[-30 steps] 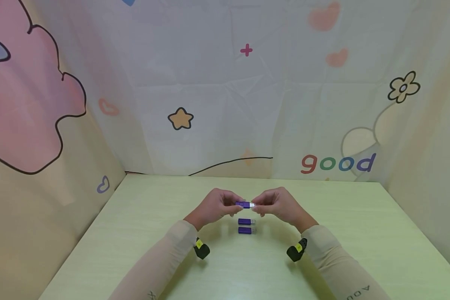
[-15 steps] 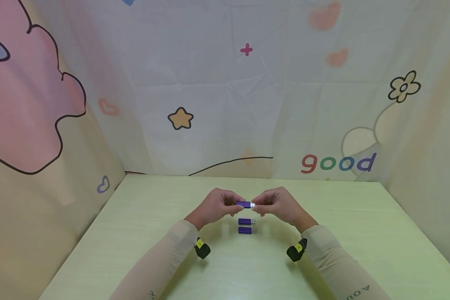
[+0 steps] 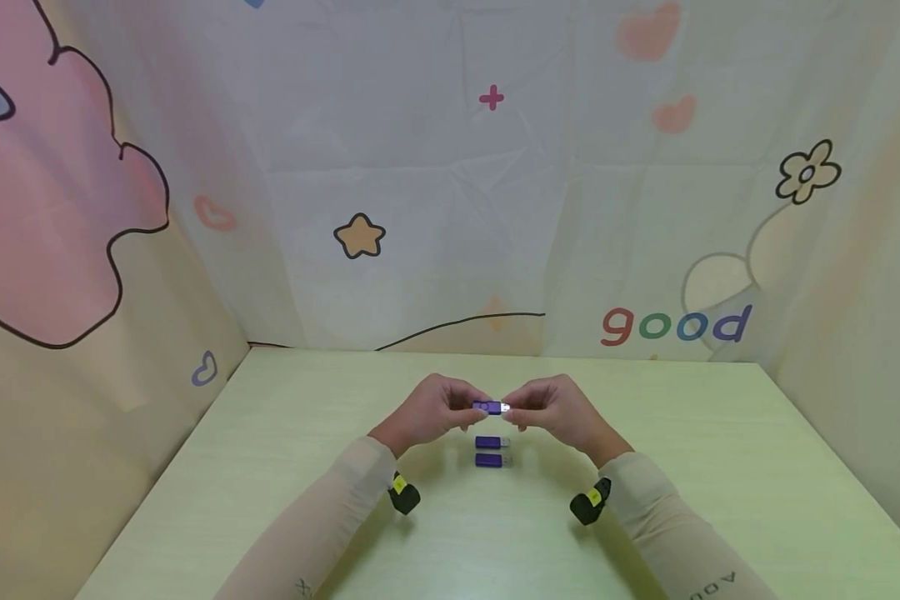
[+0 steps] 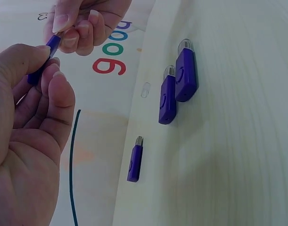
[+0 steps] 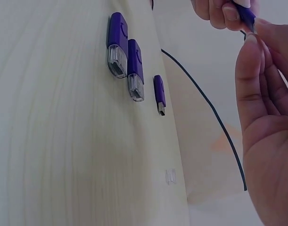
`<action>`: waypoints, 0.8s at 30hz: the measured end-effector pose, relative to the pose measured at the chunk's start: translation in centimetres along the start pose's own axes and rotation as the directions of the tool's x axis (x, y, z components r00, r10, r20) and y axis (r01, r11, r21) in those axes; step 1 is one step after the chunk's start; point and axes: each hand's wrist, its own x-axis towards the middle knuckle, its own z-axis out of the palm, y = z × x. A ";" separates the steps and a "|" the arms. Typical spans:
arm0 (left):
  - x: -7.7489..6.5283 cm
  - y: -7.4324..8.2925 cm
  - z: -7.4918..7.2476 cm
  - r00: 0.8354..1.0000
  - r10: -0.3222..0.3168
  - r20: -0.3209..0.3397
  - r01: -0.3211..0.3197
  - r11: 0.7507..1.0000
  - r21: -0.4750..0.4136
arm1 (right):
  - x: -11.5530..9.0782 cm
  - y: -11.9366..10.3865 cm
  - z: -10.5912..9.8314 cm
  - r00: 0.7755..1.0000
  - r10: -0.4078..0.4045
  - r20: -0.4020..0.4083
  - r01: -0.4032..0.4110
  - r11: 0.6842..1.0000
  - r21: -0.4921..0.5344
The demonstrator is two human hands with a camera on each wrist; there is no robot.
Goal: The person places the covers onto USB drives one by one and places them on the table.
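Note:
Above the table, my left hand (image 3: 437,408) pinches the purple body of a USB stick (image 3: 487,407) between thumb and fingers. From the other side, the thumb and a finger of my right hand (image 3: 558,412) pinch the stick's pale end. Whether a clear cap is on that end is hidden by the fingertips. Two purple USB sticks with clear caps, one (image 4: 185,75) beside the other (image 4: 167,99), lie on the table nearer the body. Farther back is a USB stick (image 4: 135,162) with its metal plug bare, and a loose clear cap (image 5: 170,176) lies apart from it.
The pale wooden table (image 3: 300,500) ends at a printed cloth backdrop (image 3: 420,167). Cloth also hangs along both sides. A black wrist camera (image 3: 404,493) sits under the left cuff, another wrist camera (image 3: 591,502) under the right.

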 end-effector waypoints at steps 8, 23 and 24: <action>0.0 0.1 0.0 1.000 0.009 -0.006 -0.009 1.000 -0.010 | 0.1 -0.1 0.1 1.000 -0.004 -0.010 0.004 1.000 -0.007; 0.3 -0.1 0.1 1.000 0.002 -0.001 -0.002 1.000 0.004 | 0.3 0.1 0.3 0.999 -0.029 -0.017 0.028 0.999 -0.033; 0.3 -0.2 0.2 1.000 0.001 0.002 -0.001 1.000 0.001 | 0.3 0.1 0.3 0.999 -0.027 -0.018 0.026 0.999 -0.035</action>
